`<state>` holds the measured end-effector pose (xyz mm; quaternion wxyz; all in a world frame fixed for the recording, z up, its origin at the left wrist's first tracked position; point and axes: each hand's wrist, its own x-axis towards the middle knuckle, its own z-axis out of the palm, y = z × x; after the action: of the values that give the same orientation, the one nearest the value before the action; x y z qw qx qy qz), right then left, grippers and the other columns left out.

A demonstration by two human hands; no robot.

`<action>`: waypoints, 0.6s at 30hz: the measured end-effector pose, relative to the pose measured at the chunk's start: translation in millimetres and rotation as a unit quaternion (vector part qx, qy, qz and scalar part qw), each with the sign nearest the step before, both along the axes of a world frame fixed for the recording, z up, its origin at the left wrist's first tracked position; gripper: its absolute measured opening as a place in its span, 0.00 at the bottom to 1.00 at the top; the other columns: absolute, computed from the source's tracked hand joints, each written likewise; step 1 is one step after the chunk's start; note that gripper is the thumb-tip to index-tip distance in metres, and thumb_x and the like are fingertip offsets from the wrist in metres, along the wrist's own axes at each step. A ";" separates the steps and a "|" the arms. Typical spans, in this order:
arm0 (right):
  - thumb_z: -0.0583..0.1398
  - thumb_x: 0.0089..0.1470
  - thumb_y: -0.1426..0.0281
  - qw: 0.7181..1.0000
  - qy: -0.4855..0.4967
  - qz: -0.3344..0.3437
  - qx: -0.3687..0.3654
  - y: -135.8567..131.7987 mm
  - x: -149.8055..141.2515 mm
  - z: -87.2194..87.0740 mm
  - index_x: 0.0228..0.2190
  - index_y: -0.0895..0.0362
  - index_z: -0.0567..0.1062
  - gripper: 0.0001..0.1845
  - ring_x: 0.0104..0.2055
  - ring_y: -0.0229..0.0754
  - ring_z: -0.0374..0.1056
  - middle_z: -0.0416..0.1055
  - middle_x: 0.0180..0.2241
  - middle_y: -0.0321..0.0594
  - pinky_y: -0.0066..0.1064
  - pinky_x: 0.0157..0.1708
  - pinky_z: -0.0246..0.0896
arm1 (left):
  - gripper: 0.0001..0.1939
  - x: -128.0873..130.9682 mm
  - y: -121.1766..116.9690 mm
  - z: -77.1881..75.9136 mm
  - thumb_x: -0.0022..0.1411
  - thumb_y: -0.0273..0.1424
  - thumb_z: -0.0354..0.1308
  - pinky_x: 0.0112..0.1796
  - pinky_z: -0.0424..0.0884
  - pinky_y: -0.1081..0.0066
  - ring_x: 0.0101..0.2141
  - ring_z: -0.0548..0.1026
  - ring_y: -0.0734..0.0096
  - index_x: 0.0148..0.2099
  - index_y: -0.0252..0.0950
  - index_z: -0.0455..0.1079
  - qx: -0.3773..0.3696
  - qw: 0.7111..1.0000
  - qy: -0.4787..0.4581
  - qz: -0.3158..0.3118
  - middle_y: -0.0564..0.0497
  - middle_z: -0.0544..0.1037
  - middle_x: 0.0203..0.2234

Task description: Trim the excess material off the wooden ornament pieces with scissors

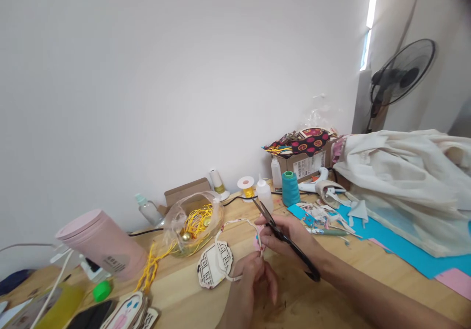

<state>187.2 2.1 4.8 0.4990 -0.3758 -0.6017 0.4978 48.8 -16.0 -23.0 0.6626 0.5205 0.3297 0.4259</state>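
My right hand (290,238) is closed around black scissors (283,236) whose blades point up and left. My left hand (250,282) pinches a thin patterned cord (235,223) that loops up over the wooden table. The cord's end sits between both hands, close to the scissor blades. A flat carved wooden ornament (214,264) lies just left of my left hand, with the cord crossing it.
A pink tumbler (105,245) lies at left beside a clear bag of yellow tassels (193,226). Further back are a teal thread spool (290,188), small glue bottles (264,194), a glue gun (316,181) and a cardboard box (305,162). Cream cloth (408,181) and blue felt (401,245) lie at right. A fan (401,73) is behind.
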 end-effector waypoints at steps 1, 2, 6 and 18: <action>0.58 0.43 0.67 1.000 0.019 0.005 -0.020 -1.7 -0.7 2.6 0.35 0.59 0.66 0.15 0.26 0.38 0.66 0.65 0.21 0.31 0.30 0.29 0.60 | 0.23 0.7 -0.4 -0.7 0.59 0.36 0.43 0.24 0.56 0.71 0.15 0.61 0.74 0.15 0.36 0.62 0.006 1.000 0.022 -0.002 0.53 0.64 0.06; 0.58 0.42 0.68 0.999 0.033 0.008 -0.035 -3.3 -1.0 5.0 0.35 0.59 0.66 0.16 0.26 0.37 0.65 0.64 0.20 0.31 0.30 0.29 0.59 | 0.23 1.3 -0.6 -1.0 0.59 0.36 0.42 0.23 0.55 0.71 0.15 0.60 0.74 0.14 0.36 0.61 0.011 0.999 0.040 -0.003 0.53 0.64 0.06; 0.58 0.39 0.70 0.998 0.041 0.002 -0.047 -6.3 -1.1 9.9 0.34 0.59 0.66 0.15 0.25 0.35 0.62 0.62 0.20 0.29 0.28 0.28 0.58 | 0.20 2.8 -0.6 3.2 0.59 0.38 0.43 0.21 0.53 0.72 0.15 0.60 0.75 0.18 0.36 0.61 0.001 0.997 0.071 0.003 0.55 0.66 0.09; 0.56 0.41 0.74 0.941 -0.276 -0.121 0.153 3.7 12.4 -4.7 0.31 0.55 0.69 0.10 0.28 0.37 0.62 0.67 0.25 0.34 0.26 0.28 0.54 | 0.13 -4.0 8.5 10.5 0.57 0.32 0.47 0.26 0.59 0.74 0.20 0.65 0.74 0.24 0.35 0.66 0.016 0.996 -0.011 0.083 0.55 0.69 0.13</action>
<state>199.6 5.8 0.1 0.4211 -0.4875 -0.7348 0.2123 44.8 -7.5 -12.6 0.6197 0.4974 0.3579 0.4903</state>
